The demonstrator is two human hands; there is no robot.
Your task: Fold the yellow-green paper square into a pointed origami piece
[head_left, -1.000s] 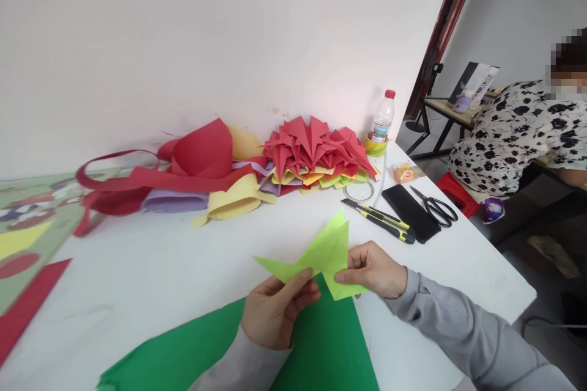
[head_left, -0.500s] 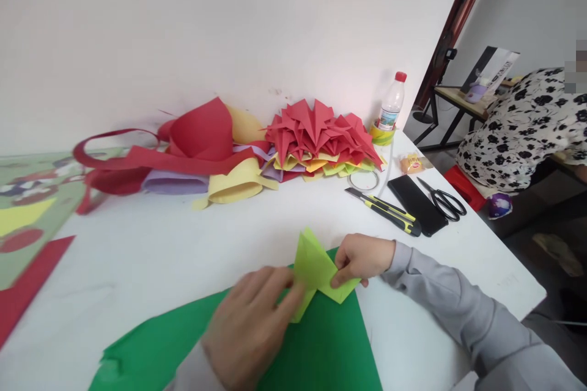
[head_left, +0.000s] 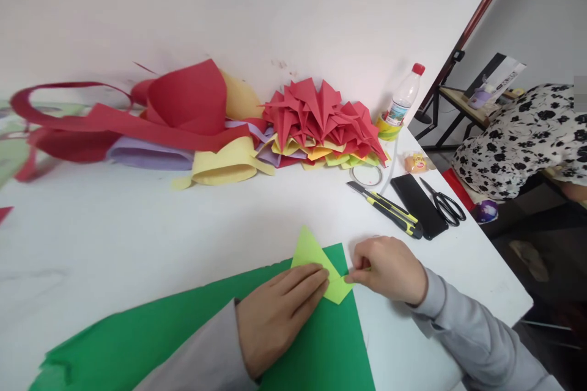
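The lime folded paper [head_left: 302,250] lies across the far right corner of the green sheet [head_left: 197,311]. The left hand [head_left: 284,311] is laid flat on it, fingers side by side, gripping nothing; the right hand [head_left: 389,269] has thumb and finger pinched on its right tip, at the green sheet's right edge.

A pull from the right hand against the left's pressure could tear the tip or set a crooked crease. The left sleeve [head_left: 197,348] rests over the green sheet and might drag it askew beneath the fold.

Counting: one lime folded paper, one green sheet, two hands. Beyond the green sheet to its right, on the bench [head_left: 183,226], are one pair of scissors [head_left: 444,204], one black slab [head_left: 417,204], one snack packet [head_left: 416,162], one pale ring [head_left: 367,185] and one bottle [head_left: 406,95] standing on one yellow roll [head_left: 389,130]. Whether the cutter [head_left: 389,208] there is one or two, I cannot tell. The red folded pieces [head_left: 321,116] beyond the green sheet overlap too much to count.
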